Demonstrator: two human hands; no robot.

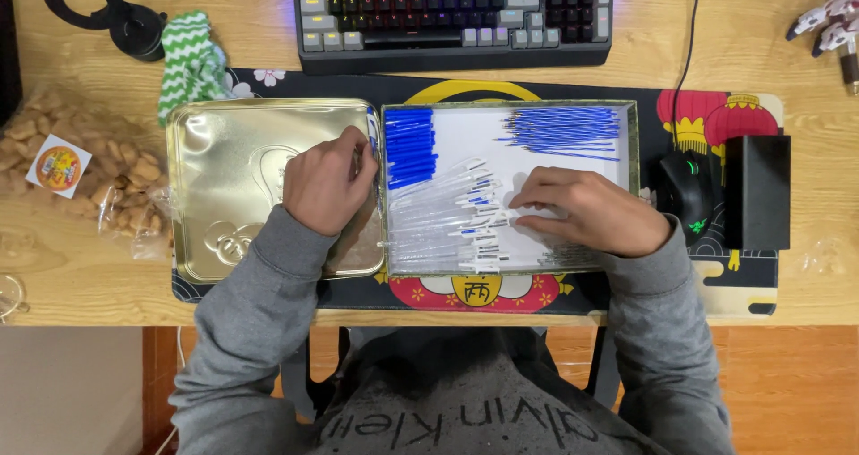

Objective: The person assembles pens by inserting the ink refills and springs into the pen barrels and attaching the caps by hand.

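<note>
Wooden desk [787, 285], seen from above. Patterned mat [626, 287] across the middle, under the tins.

Keyboard [452, 17] at top centre, keys lit. Gold tin lid [233, 187] open on the left, lying flat, hinged against the tray [633, 142] on the right.

In the tray: clear pen barrels [438, 227] heaped at lower left, blue caps [409, 144] at upper left, blue refills [564, 131] at upper right.

Bag of snacks [80, 182] at far left, near the lid. Green-and-white cloth [190, 61] above the lid. Black box [757, 191] at right, mouse [684, 191] just beside it, between box and tray.

Left hand [329, 182] over the lid's right edge, fingers curled together near the hinge; whether anything is pinched there cannot be told. Right hand [591, 209] inside the tray, palm down, fingertips [528, 212] pressed onto the right end of the barrels; fingers close together, no clear clamp on any one barrel. Grey sleeves on both arms.
</note>
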